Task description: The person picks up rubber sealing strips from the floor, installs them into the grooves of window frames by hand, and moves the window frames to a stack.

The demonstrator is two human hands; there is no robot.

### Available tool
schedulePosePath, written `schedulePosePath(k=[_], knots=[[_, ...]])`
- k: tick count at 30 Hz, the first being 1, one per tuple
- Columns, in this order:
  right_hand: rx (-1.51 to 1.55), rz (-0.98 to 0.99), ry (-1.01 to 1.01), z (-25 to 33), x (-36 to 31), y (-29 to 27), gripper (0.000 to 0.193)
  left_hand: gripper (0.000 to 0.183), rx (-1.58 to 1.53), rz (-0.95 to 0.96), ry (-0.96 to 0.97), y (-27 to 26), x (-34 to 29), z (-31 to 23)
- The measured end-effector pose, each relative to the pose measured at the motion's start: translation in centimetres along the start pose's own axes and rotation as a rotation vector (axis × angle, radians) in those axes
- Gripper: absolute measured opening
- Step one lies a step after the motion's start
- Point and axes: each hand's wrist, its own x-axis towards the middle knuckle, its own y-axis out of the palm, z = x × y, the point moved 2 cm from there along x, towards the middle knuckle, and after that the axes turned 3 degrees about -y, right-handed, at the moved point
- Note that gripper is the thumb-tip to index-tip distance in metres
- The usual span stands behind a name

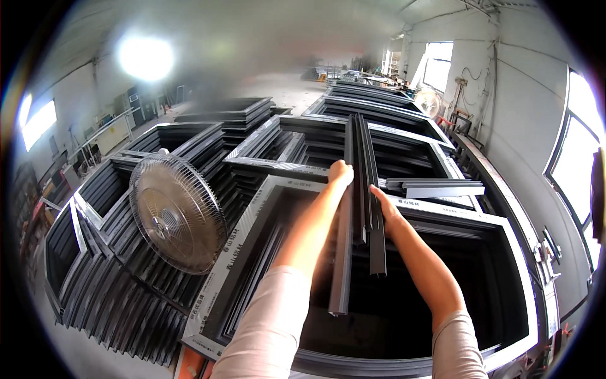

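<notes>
Mid-frame, the left hand (341,173) clasps a dark bar (341,252)! Right hand (387,212) meets the bundle (367,180), grip unclear. Separating them, seemingly; next calls for level support.

Industrial workshop packed with stacked rectangular frames (235,243); long dark profiles (377,252) reach over them, caged fan (173,218) stands alongside, second fan (428,103) farther back; pale walls (527,95), bright windows (438,66) enclose space.
</notes>
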Motion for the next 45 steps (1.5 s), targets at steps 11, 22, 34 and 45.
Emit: schedulePosePath(k=[11,22,34,45], knots=[[-0.427,-0.122,-0.195,-2.1,-10.6,1.5,0.102,0.051,0.098,0.063,0.084,-4.9,-6.8,3.2],[-0.437,-0.287,-0.316,0.4,-6.2,0.0,0.089,0.043,-0.636,0.611,-0.475,-10.7,-23.5,2.4],[-1.757,-0.106,-1.133,-0.9,-20.0,5.7,0.076,0.039,-0.478,0.337,-0.237,-8.7,-15.5,2.5],[-1.785,-0.106,-1.312,-0.1,-8.3,4.7,0.053,0.024,-0.531,0.371,-0.243,-16.5,-19.2,4.5]])
